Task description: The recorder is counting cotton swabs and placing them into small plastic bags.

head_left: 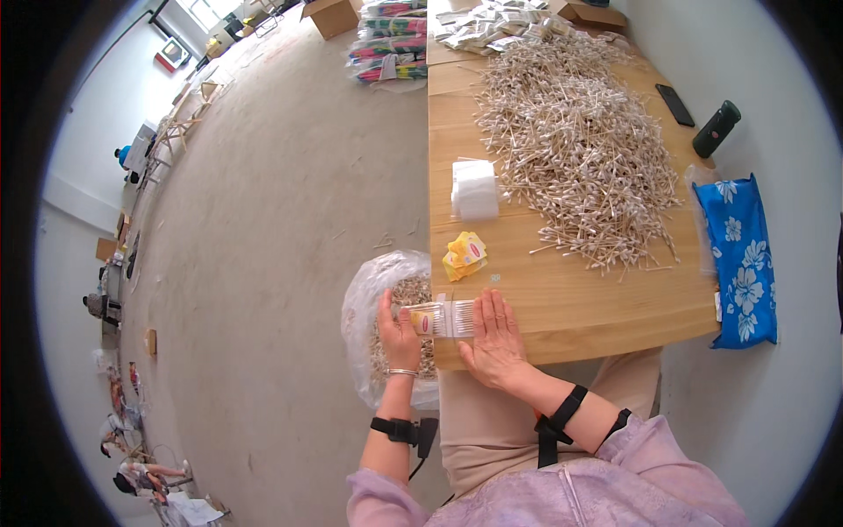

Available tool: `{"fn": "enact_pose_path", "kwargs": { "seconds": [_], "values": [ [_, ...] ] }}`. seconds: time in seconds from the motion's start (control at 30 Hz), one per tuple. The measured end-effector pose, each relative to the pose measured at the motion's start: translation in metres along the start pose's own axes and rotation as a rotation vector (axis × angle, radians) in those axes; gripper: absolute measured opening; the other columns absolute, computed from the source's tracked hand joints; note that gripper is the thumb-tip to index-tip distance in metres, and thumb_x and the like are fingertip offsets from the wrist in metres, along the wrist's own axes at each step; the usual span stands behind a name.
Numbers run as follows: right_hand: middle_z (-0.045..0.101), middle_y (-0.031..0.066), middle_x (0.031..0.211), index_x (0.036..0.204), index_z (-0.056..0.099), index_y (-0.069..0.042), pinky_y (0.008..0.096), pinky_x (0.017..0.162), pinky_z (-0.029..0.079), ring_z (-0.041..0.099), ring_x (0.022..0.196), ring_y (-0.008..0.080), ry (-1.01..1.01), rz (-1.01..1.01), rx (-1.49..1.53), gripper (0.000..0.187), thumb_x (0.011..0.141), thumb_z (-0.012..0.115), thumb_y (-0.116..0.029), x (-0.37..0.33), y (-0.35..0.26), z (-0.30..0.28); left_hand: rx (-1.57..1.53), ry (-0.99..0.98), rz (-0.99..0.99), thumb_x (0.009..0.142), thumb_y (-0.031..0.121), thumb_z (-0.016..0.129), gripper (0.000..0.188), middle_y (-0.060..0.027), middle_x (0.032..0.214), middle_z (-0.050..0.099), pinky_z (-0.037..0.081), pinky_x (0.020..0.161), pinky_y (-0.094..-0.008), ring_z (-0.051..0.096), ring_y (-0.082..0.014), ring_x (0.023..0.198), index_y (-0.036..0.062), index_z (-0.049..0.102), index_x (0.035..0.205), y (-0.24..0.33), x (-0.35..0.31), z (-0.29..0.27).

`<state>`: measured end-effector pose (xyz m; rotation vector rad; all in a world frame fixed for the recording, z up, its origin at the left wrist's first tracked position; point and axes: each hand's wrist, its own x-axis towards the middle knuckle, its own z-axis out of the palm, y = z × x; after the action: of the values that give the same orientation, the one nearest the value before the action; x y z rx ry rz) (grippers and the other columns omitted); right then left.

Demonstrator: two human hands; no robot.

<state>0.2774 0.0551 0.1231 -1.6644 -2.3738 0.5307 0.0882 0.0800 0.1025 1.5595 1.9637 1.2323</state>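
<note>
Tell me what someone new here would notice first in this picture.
Probably the big heap of cotton swabs covering much of the wooden table. Next, perhaps, the bright blue bag with white flowers along the table's right side. Then, at the near left corner, a small clear packet of swabs, with the right hand flat over one end and the left hand at the other.

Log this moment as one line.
left hand: at left end of packed swabs | right hand: flat, at their right end | table: yellow cards, white stack, loose swab pile
</note>
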Motion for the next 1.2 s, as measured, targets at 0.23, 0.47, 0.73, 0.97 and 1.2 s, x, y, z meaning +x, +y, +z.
{"fn": "enact_pose_path", "kwargs": {
  "seconds": [0.23,0.47,0.73,0.97,1.2],
  "values": [
    [0.006,0.0249,0.152,0.143,0.009,0.01,0.045,0.116,0.0,0.0,0.143,0.0362,0.001,0.029,-0.024,0.089,0.085,0.049,-0.044,0.007,-0.012,0.008,-0.377,-0.272,-0.391,0.1,0.031,0.041,0.04,-0.0129,0.112,0.061,0.045,0.09,-0.0293,0.058,-0.0184,0.103,-0.0019,0.054,0.118,-0.032,0.007,0.007],
    [0.007,0.0254,0.151,0.143,0.009,0.01,0.0454,0.115,0.002,0.002,0.142,0.0371,0.042,-0.019,0.028,0.089,0.084,0.053,-0.041,0.015,-0.02,0.011,-0.593,-0.344,-0.526,0.1,0.036,0.041,0.038,0.0012,0.079,0.056,0.043,0.063,-0.0232,0.049,-0.0059,0.07,0.0028,0.055,0.089,-0.042,0.006,0.013],
    [0.005,0.0262,0.151,0.143,0.006,0.009,0.0465,0.115,0.002,0.001,0.142,0.0381,0.009,-0.022,0.039,0.093,0.083,0.056,-0.042,0.012,-0.03,0.008,-0.447,-0.218,-0.271,0.1,0.039,0.041,0.037,0.0037,0.072,0.051,0.041,0.055,-0.0217,0.045,-0.0043,0.062,0.0069,0.051,0.084,-0.034,0.002,0.012],
    [0.003,0.0276,0.151,0.143,0.005,0.009,0.0466,0.115,0.001,-0.001,0.142,0.0388,0.032,-0.004,0.033,0.095,0.083,0.055,-0.044,0.015,-0.039,0.023,-0.185,-0.153,-0.199,0.1,0.036,0.041,0.039,-0.0021,0.069,0.051,0.043,0.059,-0.0299,0.047,-0.0108,0.065,0.003,0.05,0.082,-0.01,0.004,0.008],
    [0.007,0.0253,0.151,0.144,0.008,0.007,0.0457,0.115,0.003,0.001,0.142,0.0381,0.145,0.014,0.319,0.08,0.085,0.05,-0.026,0.021,-0.029,0.01,-0.182,-0.231,-0.302,0.1,0.038,0.04,0.039,-0.0028,0.078,0.058,0.044,0.064,-0.03,0.051,-0.013,0.069,0.0036,0.056,0.09,-0.024,0.005,0.002]
  ]
}}
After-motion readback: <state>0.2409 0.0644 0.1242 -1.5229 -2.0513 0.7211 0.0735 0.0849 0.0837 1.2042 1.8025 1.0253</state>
